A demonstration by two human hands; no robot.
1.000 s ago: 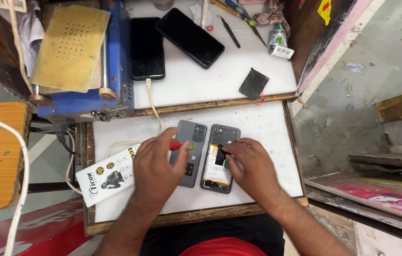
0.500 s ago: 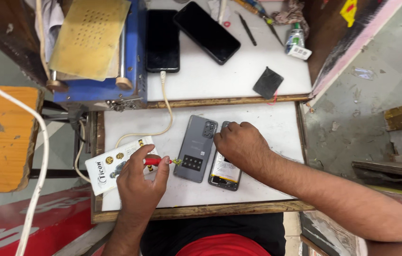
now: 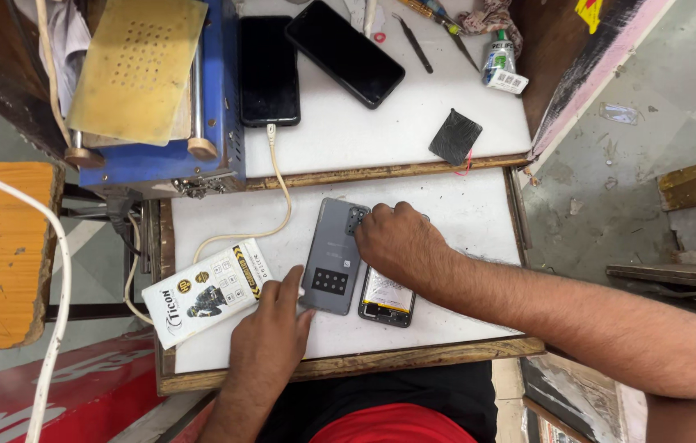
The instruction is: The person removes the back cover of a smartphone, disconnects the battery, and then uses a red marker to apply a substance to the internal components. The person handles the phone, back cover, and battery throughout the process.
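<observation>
A grey phone back cover (image 3: 333, 258) lies on the white lower tabletop (image 3: 454, 213). Beside it on the right lies an opened phone body (image 3: 386, 297) with its battery showing. My right hand (image 3: 401, 242) covers the upper half of the phone body, its fingers curled at the top edge next to the cover's camera block. My left hand (image 3: 270, 336) rests palm down on the table, fingertips touching the cover's lower left edge. Whatever is under that palm is hidden.
A white printed packet (image 3: 204, 291) lies left of the cover. A cream cable (image 3: 282, 197) runs up to a black phone (image 3: 268, 70); a second black phone (image 3: 345, 53), tweezers (image 3: 415, 43), a glue tube (image 3: 497, 56) and a black pad (image 3: 455, 136) sit on the upper shelf. A blue machine (image 3: 155, 156) stands at left.
The red-handled tool seen in my left hand is no longer visible. My left hand has moved right to the cover's edge. My right hand has shifted up toward the top of the phone.
</observation>
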